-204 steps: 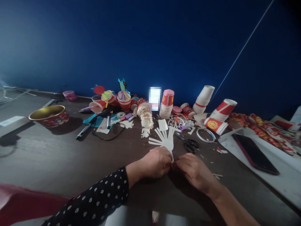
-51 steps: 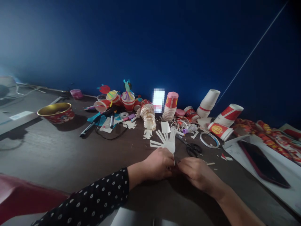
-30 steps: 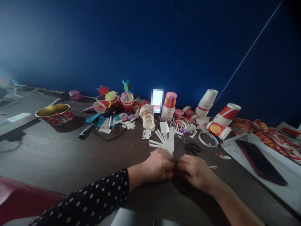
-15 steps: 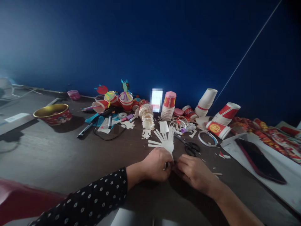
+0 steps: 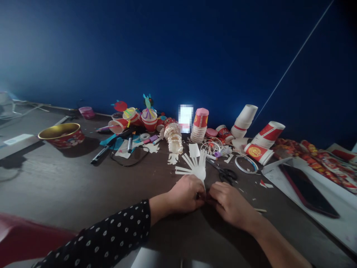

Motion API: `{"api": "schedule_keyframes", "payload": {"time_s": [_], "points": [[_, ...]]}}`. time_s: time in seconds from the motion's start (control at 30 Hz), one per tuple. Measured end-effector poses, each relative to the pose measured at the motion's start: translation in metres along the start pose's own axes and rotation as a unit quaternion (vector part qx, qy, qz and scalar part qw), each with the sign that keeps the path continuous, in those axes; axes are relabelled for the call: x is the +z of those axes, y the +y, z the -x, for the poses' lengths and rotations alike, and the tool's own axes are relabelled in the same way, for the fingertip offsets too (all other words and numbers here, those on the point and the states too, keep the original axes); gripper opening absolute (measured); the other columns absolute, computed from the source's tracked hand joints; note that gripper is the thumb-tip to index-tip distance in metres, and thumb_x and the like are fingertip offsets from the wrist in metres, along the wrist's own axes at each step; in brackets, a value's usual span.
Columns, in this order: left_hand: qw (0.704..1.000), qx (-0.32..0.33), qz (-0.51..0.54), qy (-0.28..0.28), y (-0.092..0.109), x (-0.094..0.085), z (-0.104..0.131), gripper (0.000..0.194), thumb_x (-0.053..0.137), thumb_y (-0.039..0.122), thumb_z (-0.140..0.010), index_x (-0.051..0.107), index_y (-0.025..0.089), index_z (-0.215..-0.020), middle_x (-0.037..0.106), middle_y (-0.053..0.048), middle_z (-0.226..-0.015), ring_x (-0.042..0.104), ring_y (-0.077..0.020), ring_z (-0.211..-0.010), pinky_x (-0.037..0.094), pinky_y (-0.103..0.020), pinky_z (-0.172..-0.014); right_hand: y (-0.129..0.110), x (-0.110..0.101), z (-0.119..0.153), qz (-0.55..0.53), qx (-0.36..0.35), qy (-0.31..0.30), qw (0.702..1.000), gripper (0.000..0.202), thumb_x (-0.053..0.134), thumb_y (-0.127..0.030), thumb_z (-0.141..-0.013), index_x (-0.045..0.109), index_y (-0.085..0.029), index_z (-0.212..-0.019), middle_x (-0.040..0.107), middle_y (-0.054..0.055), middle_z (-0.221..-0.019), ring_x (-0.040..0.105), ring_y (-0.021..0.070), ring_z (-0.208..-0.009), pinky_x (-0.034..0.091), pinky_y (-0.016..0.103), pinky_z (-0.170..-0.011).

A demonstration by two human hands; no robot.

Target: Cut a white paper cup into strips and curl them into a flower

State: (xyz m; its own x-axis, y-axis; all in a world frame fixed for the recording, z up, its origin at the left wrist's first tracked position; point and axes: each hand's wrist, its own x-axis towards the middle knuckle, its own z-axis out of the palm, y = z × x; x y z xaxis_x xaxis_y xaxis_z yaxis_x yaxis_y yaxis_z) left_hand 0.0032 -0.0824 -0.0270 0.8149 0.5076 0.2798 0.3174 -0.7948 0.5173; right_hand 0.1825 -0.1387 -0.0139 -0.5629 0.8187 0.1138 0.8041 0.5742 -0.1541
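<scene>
A white paper piece (image 5: 198, 172), cut into strips that fan out, sticks up beyond my hands. My left hand (image 5: 187, 193) is closed on its near end, the fingers curled and pinching. Close against it, my right hand (image 5: 226, 199) has its fingers bent together, the tips meeting the left fingertips at the paper's lower edge. What lies between the right fingertips is too small to make out. Black scissors (image 5: 227, 174) lie just beyond my right hand.
Stacked paper cups (image 5: 199, 126) stand at the back, with more cups (image 5: 259, 152) at the right. A gold-rimmed bowl (image 5: 63, 136) is at the left. A phone (image 5: 308, 190) rests on a white tray (image 5: 341, 219). Pens, tape and paper scraps lie around.
Both hands stay nearly in place at the paper, with only slight shifts of the fingers. A thin stick beside my right wrist shows a little more.
</scene>
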Motion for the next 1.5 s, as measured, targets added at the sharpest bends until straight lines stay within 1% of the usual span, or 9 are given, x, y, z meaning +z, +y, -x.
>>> {"api": "schedule_keyframes", "payload": {"time_s": [0.17,0.37,0.53,0.7,0.87,0.97,1.03,1.17,1.5], "points": [[0.999,-0.036,0.009,0.014,0.003,0.002,0.000,0.007,0.062,0.010,-0.065,0.064,0.017,-0.064,0.067,-0.001,-0.078,0.058,-0.0166,-0.078,0.042,-0.028,-0.075,-0.001,-0.001,-0.001,-0.013,0.013,-0.010,1.000,0.012,0.045,-0.009,-0.078,0.052,-0.017,-0.073,0.055,0.004,-0.075,0.047,0.0171,-0.072,0.031,0.030,-0.065],[0.998,-0.047,0.029,0.011,0.003,0.003,0.000,0.008,0.062,0.009,-0.064,0.063,0.017,-0.061,0.066,-0.001,-0.080,0.056,-0.0167,-0.080,0.043,-0.028,-0.075,-0.001,0.001,-0.001,-0.029,0.023,-0.004,0.999,0.012,0.044,-0.007,-0.075,0.051,-0.017,-0.073,0.054,0.003,-0.074,0.046,0.0167,-0.072,0.030,0.030,-0.065],[0.999,-0.022,0.015,0.036,0.003,0.004,0.000,0.007,0.068,0.011,-0.061,0.063,0.016,-0.060,0.064,-0.004,-0.085,0.053,-0.0185,-0.087,0.042,-0.029,-0.081,-0.003,0.001,-0.001,-0.037,0.034,-0.001,0.999,0.014,0.045,-0.005,-0.069,0.052,-0.016,-0.073,0.055,0.004,-0.076,0.047,0.0170,-0.073,0.030,0.030,-0.065],[0.999,-0.023,0.004,0.030,0.003,0.005,0.000,0.007,0.066,0.010,-0.064,0.063,0.016,-0.061,0.063,-0.004,-0.088,0.050,-0.0189,-0.091,0.040,-0.031,-0.083,-0.005,0.003,-0.002,-0.041,0.054,0.006,0.998,0.013,0.046,-0.005,-0.071,0.053,-0.016,-0.072,0.057,0.004,-0.075,0.049,0.0172,-0.073,0.030,0.030,-0.065],[0.996,-0.082,-0.015,0.019,0.009,0.003,-0.001,0.008,0.066,0.016,-0.067,0.065,0.018,-0.060,0.063,-0.002,-0.090,0.048,-0.0218,-0.095,0.035,-0.038,-0.082,-0.001,0.002,0.001,-0.069,0.071,0.015,0.995,0.016,0.047,-0.007,-0.078,0.058,-0.017,-0.074,0.059,0.002,-0.075,0.051,0.0160,-0.074,0.032,0.029,-0.067],[0.995,-0.100,-0.015,0.016,0.012,0.003,-0.003,0.007,0.067,0.015,-0.067,0.066,0.018,-0.061,0.063,-0.002,-0.090,0.049,-0.0215,-0.094,0.034,-0.038,-0.080,0.006,-0.002,0.004,-0.076,0.046,0.054,0.995,0.014,0.048,-0.011,-0.083,0.060,-0.018,-0.078,0.060,0.002,-0.075,0.052,0.0158,-0.074,0.034,0.029,-0.068],[0.995,-0.102,-0.018,0.012,0.012,0.003,-0.003,0.007,0.066,0.013,-0.066,0.066,0.018,-0.061,0.063,-0.003,-0.090,0.049,-0.0213,-0.093,0.034,-0.037,-0.079,0.010,-0.006,0.006,-0.073,0.005,0.074,0.995,0.015,0.048,-0.015,-0.086,0.060,-0.018,-0.078,0.060,0.003,-0.074,0.051,0.0159,-0.073,0.034,0.029,-0.067],[0.995,-0.099,-0.024,0.007,0.010,0.004,-0.004,0.006,0.066,0.015,-0.067,0.066,0.018,-0.062,0.063,-0.003,-0.090,0.048,-0.0211,-0.093,0.033,-0.037,-0.079,0.009,-0.008,0.008,-0.044,-0.069,0.055,0.995,0.017,0.049,-0.018,-0.087,0.062,-0.018,-0.077,0.061,0.004,-0.075,0.050,0.0161,-0.074,0.033,0.030,-0.067],[0.995,-0.098,-0.035,0.002,0.011,0.004,-0.004,0.007,0.061,0.011,-0.065,0.064,0.017,-0.061,0.062,-0.003,-0.089,0.047,-0.0214,-0.093,0.033,-0.038,-0.079,0.000,-0.004,0.004,0.072,-0.112,0.051,0.990,0.022,0.047,-0.014,-0.087,0.060,-0.017,-0.069,0.060,0.003,-0.068,0.046,0.0143,-0.063,0.026,0.032,-0.060]]}}
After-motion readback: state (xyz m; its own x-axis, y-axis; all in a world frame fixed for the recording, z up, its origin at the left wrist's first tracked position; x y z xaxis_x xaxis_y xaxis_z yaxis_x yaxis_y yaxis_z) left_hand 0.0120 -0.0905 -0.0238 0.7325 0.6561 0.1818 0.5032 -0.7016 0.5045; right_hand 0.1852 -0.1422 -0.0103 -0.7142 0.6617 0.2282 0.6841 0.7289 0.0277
